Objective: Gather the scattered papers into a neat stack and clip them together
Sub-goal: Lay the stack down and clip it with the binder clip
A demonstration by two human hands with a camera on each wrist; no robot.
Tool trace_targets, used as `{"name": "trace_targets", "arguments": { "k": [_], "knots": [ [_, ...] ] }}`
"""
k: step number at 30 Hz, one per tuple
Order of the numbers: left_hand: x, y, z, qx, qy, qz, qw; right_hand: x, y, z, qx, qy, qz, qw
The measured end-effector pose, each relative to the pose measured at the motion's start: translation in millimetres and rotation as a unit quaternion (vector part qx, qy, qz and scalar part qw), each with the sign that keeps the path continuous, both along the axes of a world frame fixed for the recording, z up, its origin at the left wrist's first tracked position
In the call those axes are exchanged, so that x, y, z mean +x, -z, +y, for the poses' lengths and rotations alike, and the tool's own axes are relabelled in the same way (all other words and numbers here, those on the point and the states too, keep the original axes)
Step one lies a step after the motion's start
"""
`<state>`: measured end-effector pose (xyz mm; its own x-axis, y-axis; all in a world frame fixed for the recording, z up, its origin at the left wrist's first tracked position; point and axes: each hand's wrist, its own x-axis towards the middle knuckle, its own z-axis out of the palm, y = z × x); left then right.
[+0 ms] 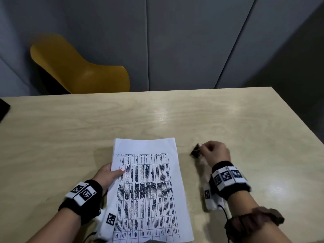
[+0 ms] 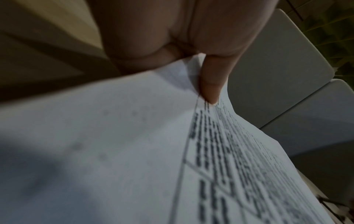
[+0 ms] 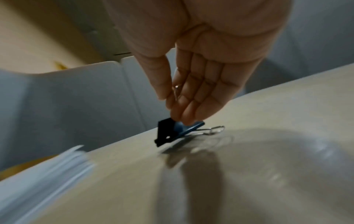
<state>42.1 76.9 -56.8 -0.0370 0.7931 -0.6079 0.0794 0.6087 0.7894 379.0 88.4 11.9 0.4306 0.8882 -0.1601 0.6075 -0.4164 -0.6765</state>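
A stack of white papers point(image 1: 149, 186) with a printed table on top lies on the wooden table point(image 1: 175, 116) in front of me. My left hand point(image 1: 117, 171) pinches its left edge, the thumb point(image 2: 210, 84) on the top sheet point(image 2: 134, 151) and the fingers underneath. To the right of the stack, my right hand point(image 1: 210, 151) holds a dark blue binder clip point(image 1: 195, 151). In the right wrist view the thumb and fingers point(image 3: 176, 109) pinch the upper wire handle, and the clip point(image 3: 176, 133) sits at the table surface. The stack's edge point(image 3: 47, 174) shows blurred at lower left.
A yellow chair point(image 1: 78, 67) stands behind the table's far edge on the left. A dark object point(image 1: 3, 109) juts in at the table's left edge. Grey wall panels point(image 1: 192, 41) are behind. The table's right edge runs diagonally near my right hand.
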Motion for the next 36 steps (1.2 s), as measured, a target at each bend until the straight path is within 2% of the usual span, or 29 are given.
{"name": "trace_targets", "arguments": {
  "k": [2,4,6,8,10,13,15,17,19,21,28,36],
  "knots": [
    [2,-4,-4,0.007,-0.002,0.004,1.0,-30,-7,-8,0.011,-0.122,0.026,0.992],
    [3,-6,-8,0.014,-0.001,0.008,1.0,-56,-12,-12,0.012,-0.241,0.041,0.97],
    [4,-9,-11,0.023,-0.006,0.016,1.0,-79,-14,-13,-0.002,-0.321,0.023,0.947],
    [5,-9,-13,0.029,-0.011,0.023,0.999,-97,-11,-15,-0.013,-0.361,-0.024,0.932],
    [4,-8,-15,0.033,-0.013,0.027,0.999,-106,-3,-17,-0.016,-0.347,-0.063,0.936],
    [2,-7,-19,0.035,-0.012,0.029,0.999,-102,4,-17,-0.063,-0.259,-0.07,0.961],
    [0,-6,-20,0.038,-0.009,0.035,0.999,-96,1,-14,-0.114,-0.235,-0.08,0.962],
    [1,-6,-21,0.044,-0.005,0.037,0.998,-91,-1,-11,-0.142,-0.23,-0.053,0.961],
    [0,-4,-21,0.046,-0.003,0.037,0.998,-88,-5,-7,-0.16,-0.232,0.009,0.959],
    [-1,-2,-22,0.041,-0.002,0.036,0.999,-86,-8,-2,-0.163,-0.241,0.033,0.956],
    [-3,0,-24,0.034,0.002,0.024,0.999,-86,-20,13,-0.15,-0.269,0.031,0.951],
    [-1,-1,-25,0.038,0.003,0.028,0.999,-94,-31,19,-0.212,-0.327,-0.002,0.921]
  ]
}}
